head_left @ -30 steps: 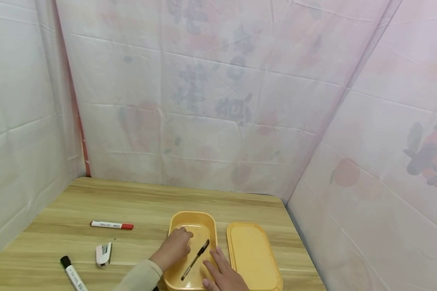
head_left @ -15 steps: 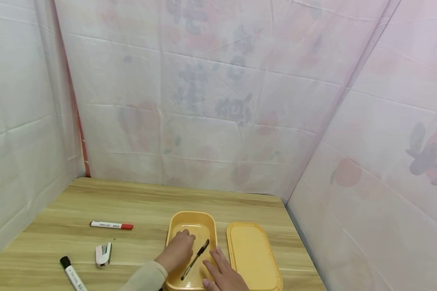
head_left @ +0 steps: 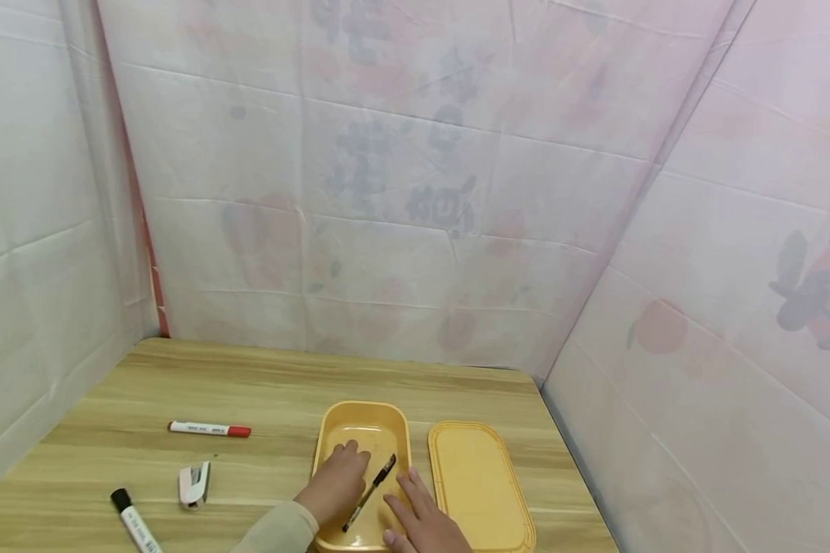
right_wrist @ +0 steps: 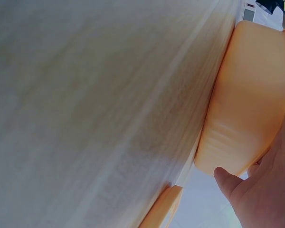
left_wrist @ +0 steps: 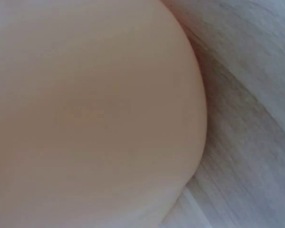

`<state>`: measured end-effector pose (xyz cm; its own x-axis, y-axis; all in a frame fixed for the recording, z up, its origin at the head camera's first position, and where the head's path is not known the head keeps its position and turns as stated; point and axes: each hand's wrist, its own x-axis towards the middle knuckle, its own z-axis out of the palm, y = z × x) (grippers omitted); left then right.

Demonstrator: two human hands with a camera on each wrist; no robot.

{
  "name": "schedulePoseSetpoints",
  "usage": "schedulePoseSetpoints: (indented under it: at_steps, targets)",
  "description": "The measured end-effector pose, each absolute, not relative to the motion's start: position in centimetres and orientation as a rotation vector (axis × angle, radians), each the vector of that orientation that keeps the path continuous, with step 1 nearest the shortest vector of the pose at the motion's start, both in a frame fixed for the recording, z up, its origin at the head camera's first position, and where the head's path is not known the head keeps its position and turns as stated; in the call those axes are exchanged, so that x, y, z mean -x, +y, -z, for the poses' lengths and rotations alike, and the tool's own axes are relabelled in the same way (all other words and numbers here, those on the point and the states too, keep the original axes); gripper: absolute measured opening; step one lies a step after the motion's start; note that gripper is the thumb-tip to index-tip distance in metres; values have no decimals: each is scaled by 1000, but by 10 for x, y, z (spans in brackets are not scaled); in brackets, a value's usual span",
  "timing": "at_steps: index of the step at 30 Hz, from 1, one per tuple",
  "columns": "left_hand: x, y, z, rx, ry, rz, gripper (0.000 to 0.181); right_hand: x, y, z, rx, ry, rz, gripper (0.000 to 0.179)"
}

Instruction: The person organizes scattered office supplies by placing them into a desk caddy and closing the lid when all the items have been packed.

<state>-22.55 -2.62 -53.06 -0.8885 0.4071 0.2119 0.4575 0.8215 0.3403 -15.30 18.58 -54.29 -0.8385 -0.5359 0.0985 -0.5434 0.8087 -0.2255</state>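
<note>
A yellow plastic box (head_left: 363,415) stands lidless on the table. Inside it a black-capped pen (head_left: 369,493) lies slantwise. My left hand (head_left: 335,480) reaches over the left rim into the box, back upward and fingers bent down; its fingertips are hidden, so anything under them is unseen. At the right wall, my right hand (head_left: 425,514) rests with fairly straight, spread fingers across the rim; the right wrist view shows a finger (right_wrist: 227,183) against the outside of the box. A blurred tan surface (left_wrist: 95,114) fills most of the left wrist view, too close to identify.
The yellow lid (head_left: 480,484) lies right of the box. On the left are a red-capped marker (head_left: 209,428), a small white object like a mini stapler (head_left: 194,485) and a black-capped marker (head_left: 134,522). Pale sheets (head_left: 387,253) wall in the wooden table (head_left: 263,376).
My left hand has shifted slightly right within the box and turned its back more upward. My right hand, the box, the pen and the lid keep their places.
</note>
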Motion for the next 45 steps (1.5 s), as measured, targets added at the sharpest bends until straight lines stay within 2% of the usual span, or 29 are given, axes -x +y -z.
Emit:
schedulePoseSetpoints:
  at_steps: [14,30,45]
  targets:
    - [223,-21,527,617,-2884,424,45,157,186,545,-924,-2912,-287,54]
    - [220,-23,521,661,-2766,195,43,157,186,549,-949,-2761,-137,51]
    - [218,-44,507,651,-2740,199,46,156,186,547,-924,-2807,-239,51]
